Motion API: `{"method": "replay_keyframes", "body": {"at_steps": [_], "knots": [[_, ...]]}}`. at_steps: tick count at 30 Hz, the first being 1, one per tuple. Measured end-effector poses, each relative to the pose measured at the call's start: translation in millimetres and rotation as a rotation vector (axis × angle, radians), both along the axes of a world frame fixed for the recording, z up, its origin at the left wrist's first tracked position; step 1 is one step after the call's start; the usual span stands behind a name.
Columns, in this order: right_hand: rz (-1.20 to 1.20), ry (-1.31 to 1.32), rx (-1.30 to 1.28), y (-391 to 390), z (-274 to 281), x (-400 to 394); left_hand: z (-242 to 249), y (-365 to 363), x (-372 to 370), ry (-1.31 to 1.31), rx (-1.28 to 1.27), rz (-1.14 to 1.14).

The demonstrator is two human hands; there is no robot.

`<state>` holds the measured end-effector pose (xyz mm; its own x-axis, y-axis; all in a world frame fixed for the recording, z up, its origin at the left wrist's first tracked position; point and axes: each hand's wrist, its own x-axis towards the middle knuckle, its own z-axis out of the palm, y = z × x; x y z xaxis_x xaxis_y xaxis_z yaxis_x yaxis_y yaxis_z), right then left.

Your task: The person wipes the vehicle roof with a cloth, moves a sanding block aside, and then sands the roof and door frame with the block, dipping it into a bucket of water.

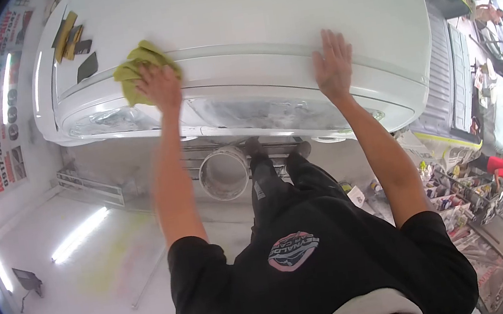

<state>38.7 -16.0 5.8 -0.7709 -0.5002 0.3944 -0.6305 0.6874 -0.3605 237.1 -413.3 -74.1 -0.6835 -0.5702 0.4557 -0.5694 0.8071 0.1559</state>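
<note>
My left hand [161, 87] presses a crumpled yellow-green cloth [148, 51] onto a white car hood [232, 13], near its front edge. My right hand [334, 66] lies flat on the same panel further right, fingers stretched out and nothing in it. Left of the cloth, a dark grey piece that looks like sandpaper [87, 67] rests on the hood. Beyond it sit a few yellowish-brown blocks [66, 38] with dark pieces beside them. Below my hands, the car's front opening [258, 108] is covered with cloudy clear plastic.
A white bucket [223, 173] stands by my feet, next to a low metal rack [90, 188]. To the right are a shelf [454, 200] crowded with cans and bottles, and a person in red [499, 166]. A lamp [27, 280] is at the left.
</note>
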Motion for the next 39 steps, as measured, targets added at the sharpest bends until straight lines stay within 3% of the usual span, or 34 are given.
{"method": "replay_keyframes", "body": {"at_steps": [1,2,3,4,5,7,10,12,13,15,16,17,18,19,20,22,23,24,26,30,31,32,33,34,35,37,39], "knots": [[0.017,-0.030,-0.069,3.6,0.5,-0.1,-8.8,26.1,-12.4,0.050,-0.067,-0.047],[0.048,-0.065,-0.123,7.5,-1.0,-0.7,10.1,87.8,-33.4,0.172,0.031,-0.131],[0.079,-0.094,-0.175,12.2,-0.8,-3.2,37.6,156.0,-55.7,0.119,0.031,-0.193],[0.113,-0.118,-0.224,19.5,1.7,-5.0,28.7,213.8,-72.3,-0.022,0.094,-0.218],[0.093,-0.158,-0.319,32.2,5.6,-7.1,42.1,267.8,-86.4,0.053,0.210,-0.418],[0.036,-0.215,-0.511,69.0,18.2,-19.4,71.2,356.1,-110.4,-0.063,0.214,-0.610],[-0.199,-0.376,-0.567,160.7,55.6,5.4,71.5,390.2,-127.1,-0.088,0.067,-0.895],[-0.250,-0.222,-0.379,240.8,43.0,31.4,55.9,347.1,-123.2,0.026,-0.009,-1.050],[-0.360,-0.377,-0.384,279.0,36.1,54.2,56.7,321.6,-114.6,0.092,0.045,-1.036],[-0.507,-0.519,-0.241,377.1,-15.1,105.8,70.7,269.5,-92.8,-0.017,0.021,-0.919],[-0.542,-0.514,-0.081,437.3,-66.8,141.7,78.2,250.2,-81.8,-0.089,-0.045,-0.842],[-0.583,-0.319,-0.041,480.0,-110.7,193.8,89.5,245.5,-76.7,-0.166,-0.095,-0.824],[-0.625,-0.380,0.089,508.4,-120.3,241.0,87.8,249.6,-77.2,-0.257,-0.173,-0.797],[-0.736,-0.689,0.275,538.3,-152.1,287.4,85.4,259.3,-86.4,-0.259,-0.167,-0.817],[-0.736,-0.732,0.374,561.6,-184.7,347.6,82.0,276.5,-96.0,-0.231,-0.243,-0.836],[-0.940,-1.177,0.287,571.3,-213.6,416.8,72.2,326.4,-120.1,-0.159,-0.283,-0.896],[-0.800,-1.085,0.382,572.0,-229.1,453.7,68.3,356.9,-135.5,-0.165,-0.275,-0.942],[-0.866,-1.207,0.293,543.5,-175.5,451.3,70.4,382.5,-145.1,-0.198,-0.271,-0.970],[-0.713,-1.203,0.200,546.3,-222.7,484.9,86.4,441.1,-170.6,-0.217,-0.279,-1.062],[-0.747,-1.078,0.113,512.7,-183.7,443.9,89.7,530.6,-207.5,-0.218,-0.255,-1.196],[-0.706,-1.047,0.145,516.4,-226.7,443.2,90.0,548.6,-214.9,-0.172,-0.261,-1.239],[-0.582,-0.868,0.398,538.6,-302.7,457.6,87.1,563.4,-221.5,-0.150,-0.264,-1.275],[-0.615,-0.760,0.202,534.6,-270.0,443.7,69.3,577.6,-232.5,-0.038,-0.226,-1.347],[-0.683,-0.938,0.063,525.7,-231.2,420.2,87.5,585.1,-227.7,-0.172,-0.202,-1.379],[-0.737,-1.179,-0.100,511.0,-154.8,373.3,81.5,583.8,-224.9,-0.133,-0.207,-1.476],[-0.534,-0.797,-0.072,538.8,-199.8,376.0,67.1,578.6,-217.5,-0.291,-0.254,-1.523],[-0.610,-0.819,-0.228,546.1,-208.2,362.2,55.5,552.7,-195.3,-0.372,-0.308,-1.478]]}}
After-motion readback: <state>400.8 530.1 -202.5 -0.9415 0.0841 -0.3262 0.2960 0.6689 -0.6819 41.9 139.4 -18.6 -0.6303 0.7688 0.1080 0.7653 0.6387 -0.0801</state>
